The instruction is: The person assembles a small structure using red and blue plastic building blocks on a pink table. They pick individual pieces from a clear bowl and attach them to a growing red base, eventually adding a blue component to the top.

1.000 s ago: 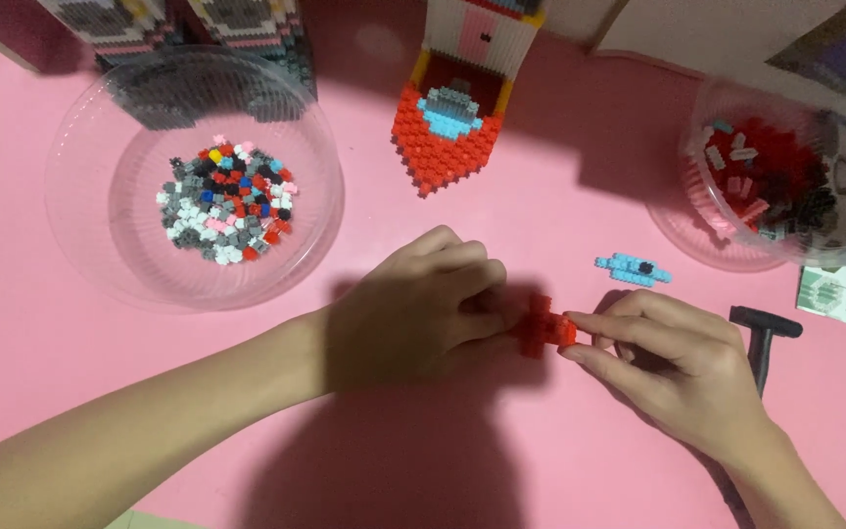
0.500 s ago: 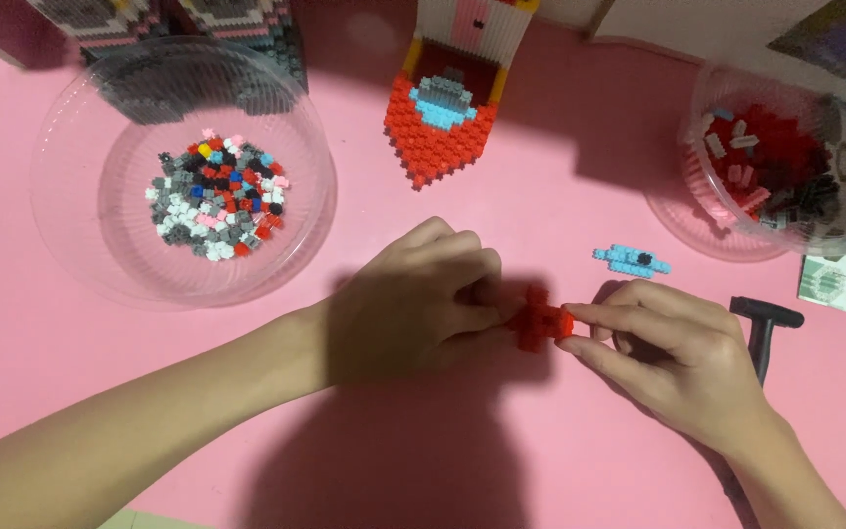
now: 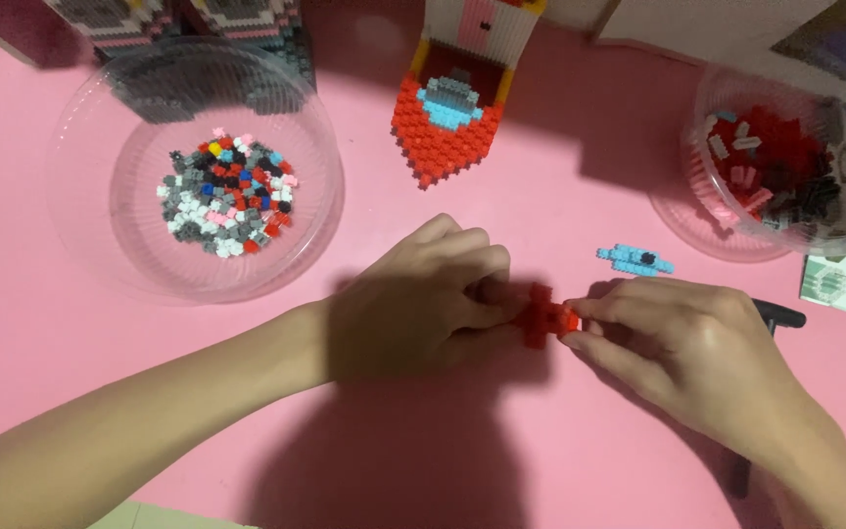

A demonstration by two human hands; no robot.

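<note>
A small red block assembly (image 3: 543,315) sits between my two hands just above the pink table (image 3: 70,343). My left hand (image 3: 413,299) pinches its left side with curled fingers. From the right, my right hand (image 3: 678,338) grips its other end with the fingertips. Both hands hide part of the piece. A small light-blue block piece (image 3: 635,260) lies on the table just above my right hand.
A clear bowl (image 3: 80,176) at the left holds several mixed small blocks (image 3: 227,196). Another clear bowl (image 3: 707,225) at the right holds red, white and dark blocks. A red, white and blue block model (image 3: 447,122) stands at the top centre. A black tool (image 3: 783,314) lies behind my right hand.
Both hands stay together on the red piece with only slight finger shifts. The view has moved a little.
</note>
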